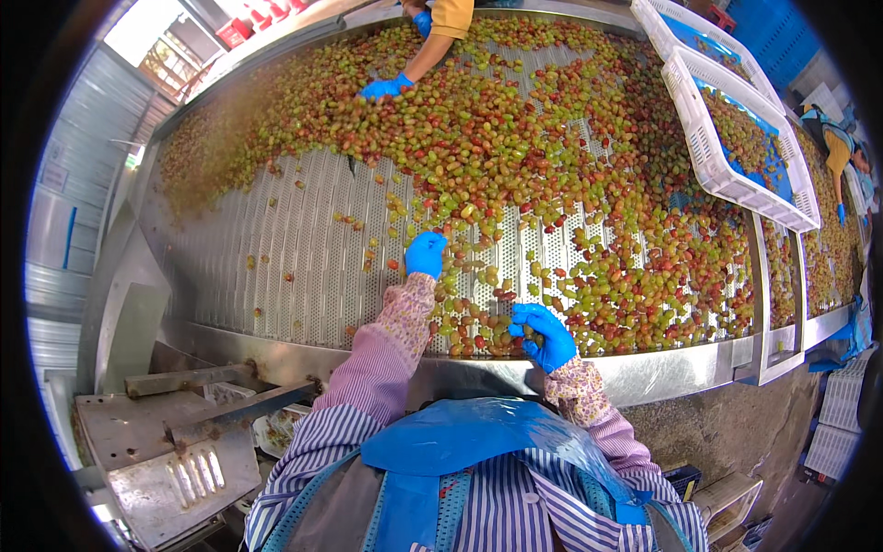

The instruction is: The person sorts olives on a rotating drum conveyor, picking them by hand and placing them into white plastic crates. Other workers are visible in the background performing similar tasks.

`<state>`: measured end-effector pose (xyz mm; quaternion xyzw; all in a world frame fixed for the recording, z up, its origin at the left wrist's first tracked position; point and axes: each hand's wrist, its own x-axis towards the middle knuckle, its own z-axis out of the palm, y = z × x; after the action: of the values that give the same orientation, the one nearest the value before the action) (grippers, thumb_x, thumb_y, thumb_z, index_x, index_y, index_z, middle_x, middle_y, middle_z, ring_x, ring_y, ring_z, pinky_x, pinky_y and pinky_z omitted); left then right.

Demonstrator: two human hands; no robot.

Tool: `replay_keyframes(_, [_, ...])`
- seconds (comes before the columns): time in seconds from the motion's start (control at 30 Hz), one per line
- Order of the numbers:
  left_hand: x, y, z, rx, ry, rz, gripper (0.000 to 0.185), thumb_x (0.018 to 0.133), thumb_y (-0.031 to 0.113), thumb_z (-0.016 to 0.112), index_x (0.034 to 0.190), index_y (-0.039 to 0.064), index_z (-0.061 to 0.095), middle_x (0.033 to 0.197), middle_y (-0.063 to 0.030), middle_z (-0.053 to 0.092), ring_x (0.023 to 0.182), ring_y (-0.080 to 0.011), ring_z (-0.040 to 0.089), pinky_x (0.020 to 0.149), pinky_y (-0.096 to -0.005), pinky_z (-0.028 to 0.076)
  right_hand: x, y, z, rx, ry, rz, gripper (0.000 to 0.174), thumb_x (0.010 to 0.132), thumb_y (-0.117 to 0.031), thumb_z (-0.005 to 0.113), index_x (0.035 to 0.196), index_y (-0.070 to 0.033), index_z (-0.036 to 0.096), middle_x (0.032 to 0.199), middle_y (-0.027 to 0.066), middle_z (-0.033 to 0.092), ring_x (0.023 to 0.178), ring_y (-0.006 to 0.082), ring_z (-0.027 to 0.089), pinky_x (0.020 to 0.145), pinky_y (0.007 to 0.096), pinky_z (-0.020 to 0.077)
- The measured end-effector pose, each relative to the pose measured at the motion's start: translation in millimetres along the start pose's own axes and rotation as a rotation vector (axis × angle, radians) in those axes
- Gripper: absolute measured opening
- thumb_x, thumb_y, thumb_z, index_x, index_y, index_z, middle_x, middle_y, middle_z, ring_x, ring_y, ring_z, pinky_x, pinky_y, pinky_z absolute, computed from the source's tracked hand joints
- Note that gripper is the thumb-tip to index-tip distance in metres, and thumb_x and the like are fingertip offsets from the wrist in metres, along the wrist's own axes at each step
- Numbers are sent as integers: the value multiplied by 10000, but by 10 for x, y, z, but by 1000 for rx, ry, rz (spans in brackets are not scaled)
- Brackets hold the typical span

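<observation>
A thick spread of small oval green and red fruits (483, 152), like grapes or fresh jujubes, covers much of a perforated metal conveyor (324, 241). My left hand (425, 255), in a blue glove, is over the conveyor with its fingers bunched at the edge of the fruit. Whether anything is inside those fingers is hidden. Nearer the front rim is my right hand (548, 337), also blue-gloved, with fingers curled and thumb apart. Fruit shows in the gap of that hand, but I cannot tell if it is gripped or lies behind.
Across the conveyor, another person's gloved hand (386, 87) reaches into the fruit. White plastic crates (759, 200) with blue liners and fruit stand at right, above a metal frame (762, 297). A metal rim (662, 379) runs before me. A rusty bracket (207, 417) juts at lower left.
</observation>
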<state>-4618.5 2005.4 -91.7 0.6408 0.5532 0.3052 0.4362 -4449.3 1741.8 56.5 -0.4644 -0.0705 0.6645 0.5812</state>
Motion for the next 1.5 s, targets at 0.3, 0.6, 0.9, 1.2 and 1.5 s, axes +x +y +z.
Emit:
replay_keyframes(0.3, [-1492,935,-390,-198,-367,138,140,929,137,632,999,16,642,921,-71,649,846,-148,623,762,-308,512,232,502,374,-961,188,-283,617,862,-338,730,1399,-120,519,730,97,617,657,147,632,611,314,518])
replay_keyframes(0.6, [-1648,896,-662,-416,-826,-167,170,986,175,550,1071,31,579,858,-57,599,803,-126,597,738,-296,516,37,356,349,-824,-224,64,344,953,-331,587,928,1,672,707,87,675,592,144,648,534,287,511])
replay_keyframes(0.9, [-1619,978,-751,-575,-875,-243,214,1008,212,537,1093,18,569,883,-56,603,810,-145,616,735,-303,533,155,376,450,-294,20,84,522,1024,-363,453,1434,-40,460,693,15,584,516,73,488,435,182,355])
replay_keyframes(1.2, [-1480,747,-719,17,-602,69,138,985,162,546,1037,41,589,983,-111,683,894,-202,671,741,-350,539,349,687,560,-207,89,-178,384,1002,-294,539,1291,-45,579,782,40,638,561,69,532,463,187,382])
replay_keyframes(1.5, [39,291,-556,431,-392,294,266,890,151,582,1120,102,707,1072,-196,676,908,-361,671,718,-468,553,1585,-40,593,-1596,246,-314,452,913,-497,578,1226,-178,645,977,151,706,873,338,683,765,437,535])
